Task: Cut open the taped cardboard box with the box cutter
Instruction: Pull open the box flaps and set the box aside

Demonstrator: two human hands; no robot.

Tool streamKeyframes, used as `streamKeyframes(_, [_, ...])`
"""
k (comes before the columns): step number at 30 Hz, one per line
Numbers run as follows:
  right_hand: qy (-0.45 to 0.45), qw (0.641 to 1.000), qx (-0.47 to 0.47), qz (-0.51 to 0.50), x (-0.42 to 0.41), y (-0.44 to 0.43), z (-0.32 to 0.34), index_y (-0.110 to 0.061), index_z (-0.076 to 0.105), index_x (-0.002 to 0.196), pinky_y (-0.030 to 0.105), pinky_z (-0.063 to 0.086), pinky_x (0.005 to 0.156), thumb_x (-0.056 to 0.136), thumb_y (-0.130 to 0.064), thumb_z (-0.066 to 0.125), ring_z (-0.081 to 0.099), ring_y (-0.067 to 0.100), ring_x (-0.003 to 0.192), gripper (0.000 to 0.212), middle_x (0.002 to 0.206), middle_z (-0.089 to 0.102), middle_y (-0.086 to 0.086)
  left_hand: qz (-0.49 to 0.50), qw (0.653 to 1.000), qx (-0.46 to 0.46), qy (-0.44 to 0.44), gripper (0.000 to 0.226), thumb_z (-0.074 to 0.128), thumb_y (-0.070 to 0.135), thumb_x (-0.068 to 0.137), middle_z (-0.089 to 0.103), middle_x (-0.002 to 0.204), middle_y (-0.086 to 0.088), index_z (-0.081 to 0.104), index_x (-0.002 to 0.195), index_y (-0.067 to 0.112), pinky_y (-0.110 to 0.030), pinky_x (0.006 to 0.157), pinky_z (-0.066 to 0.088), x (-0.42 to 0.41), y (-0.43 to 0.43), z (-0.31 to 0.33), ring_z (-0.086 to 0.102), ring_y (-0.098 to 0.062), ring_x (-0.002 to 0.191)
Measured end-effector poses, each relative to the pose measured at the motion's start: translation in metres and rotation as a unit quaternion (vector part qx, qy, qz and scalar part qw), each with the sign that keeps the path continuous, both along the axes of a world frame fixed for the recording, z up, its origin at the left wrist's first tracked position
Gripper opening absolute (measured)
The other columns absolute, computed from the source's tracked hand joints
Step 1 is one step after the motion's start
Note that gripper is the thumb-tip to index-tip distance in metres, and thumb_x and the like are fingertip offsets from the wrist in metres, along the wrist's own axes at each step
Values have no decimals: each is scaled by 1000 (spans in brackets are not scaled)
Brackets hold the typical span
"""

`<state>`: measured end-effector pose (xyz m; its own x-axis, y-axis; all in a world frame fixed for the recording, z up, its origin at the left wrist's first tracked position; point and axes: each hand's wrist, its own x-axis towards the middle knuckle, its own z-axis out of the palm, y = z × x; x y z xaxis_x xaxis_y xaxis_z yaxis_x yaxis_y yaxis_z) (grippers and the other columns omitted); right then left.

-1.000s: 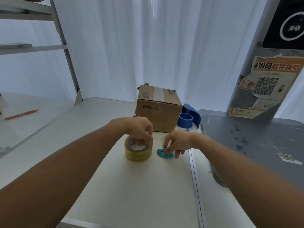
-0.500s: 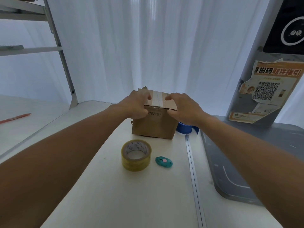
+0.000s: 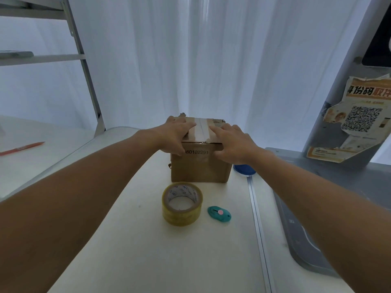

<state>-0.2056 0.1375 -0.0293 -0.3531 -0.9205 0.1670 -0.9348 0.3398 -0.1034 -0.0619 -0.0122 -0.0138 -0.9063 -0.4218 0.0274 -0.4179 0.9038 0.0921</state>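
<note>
- The cardboard box stands on the white desk, a pale tape strip running across its closed top.
- The left hand lies on the box top left of the strip, fingers fairly straight and flat, thumb down the front face.
- The right hand rests the same way to the right of the strip.
- The teal box cutter lies on the desk nearer the camera, just beside a yellow tape roll, untouched.

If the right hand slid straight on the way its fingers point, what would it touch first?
Probably the pale tape strip on top of the cardboard box, just ahead of the right hand; beyond it, fingers of the left hand.
</note>
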Motion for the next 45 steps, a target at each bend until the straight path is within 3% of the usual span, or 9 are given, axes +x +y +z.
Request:
streamKeyframes(4, [48,998,45,2,4,-8,6,-31,15,154,53,21,107,77,-52,68,21,29,140,96,152,27,6,-16,1000,-5,12,83,81,29,75,39,133,-6,39,145,15,-37,100,39,-4,0,0,36,-26,126])
streamKeyframes(9, [-12,997,61,45,-1,-21,13,-25,4,157,51,2,118,77,-56,71,-8,19,152,109,166,-4,-7,-26,999,-18,9,74,83,31,71,46,123,-2,52,136,15,-30,90,42,-7,-4,2,42,-17,108])
streamKeyframes(20, [-8,985,65,161,-1,-4,-6,-26,12,157,46,20,117,93,-44,57,10,22,151,81,165,14,-7,-10,999,-46,8,59,83,38,68,49,102,1,64,120,20,-31,74,45,-9,4,4,51,-19,93])
streamKeyframes(28, [69,978,58,188,-2,14,-15,-28,0,157,48,17,119,97,-36,46,5,23,152,76,166,5,-8,-3,1000,-23,18,58,81,31,74,47,111,-5,60,126,15,-33,82,48,-3,9,-1,49,-22,101])
streamKeyframes(32, [-57,984,10,170,-3,15,-5,-32,-2,156,41,32,112,97,-28,48,28,25,145,78,163,23,2,3,1000,-6,9,46,77,27,77,43,109,-5,59,117,15,-36,84,47,0,11,-2,48,-25,105])
streamKeyframes(34, [-119,986,-18,119,-5,8,-3,-32,-7,156,46,22,119,100,-39,45,15,24,150,77,166,9,0,9,1000,12,0,53,73,30,80,42,117,-5,55,128,16,-38,92,46,2,11,-2,43,-25,113])
streamKeyframes(37, [-86,994,31,51,-12,-5,-10,-27,-9,156,56,0,121,99,-58,28,-9,21,152,74,165,-9,-5,32,998,54,10,55,55,46,92,39,133,-7,50,140,19,-39,100,36,2,15,0,35,-27,127])
streamKeyframes(41, [-132,991,9,26,-15,-11,-22,-23,-3,157,51,3,123,92,-70,22,-9,21,152,83,166,-5,-3,50,994,81,59,54,34,60,97,38,135,-9,62,130,28,-46,107,33,-1,17,-4,35,-30,131])
streamKeyframes(45, [-102,995,-7,12,-16,-12,-29,-23,3,157,51,13,121,90,-73,23,-3,20,152,86,166,1,-4,54,994,60,79,60,40,63,93,34,142,-9,55,136,24,-48,109,32,0,19,-12,32,-30,133])
